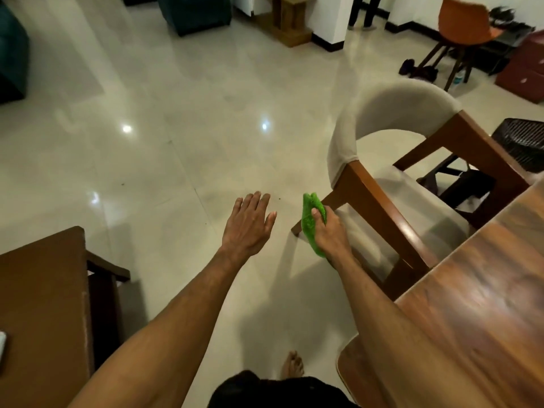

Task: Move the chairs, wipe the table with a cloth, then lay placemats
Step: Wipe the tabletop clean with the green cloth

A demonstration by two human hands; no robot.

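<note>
A glossy wooden table [482, 293] fills the lower right. Beside its far edge stands a chair [382, 178] with a beige curved back, beige seat and brown wooden frame, turned at an angle to the table. My right hand [329, 231] is shut on a bright green cloth [310, 219], close to the chair's near front leg. To its left my left hand [250, 223] hovers above the floor with fingers spread and nothing in it. No placemats are in view.
A brown wooden side table [41, 304] stands at the lower left. An orange chair [462, 25] and shoes are at the back right, a dark basket [524, 139] is behind the beige chair. Dark green sofas line the back left. A person's legs [363, 10] stand far back. Shiny tiled floor lies ahead.
</note>
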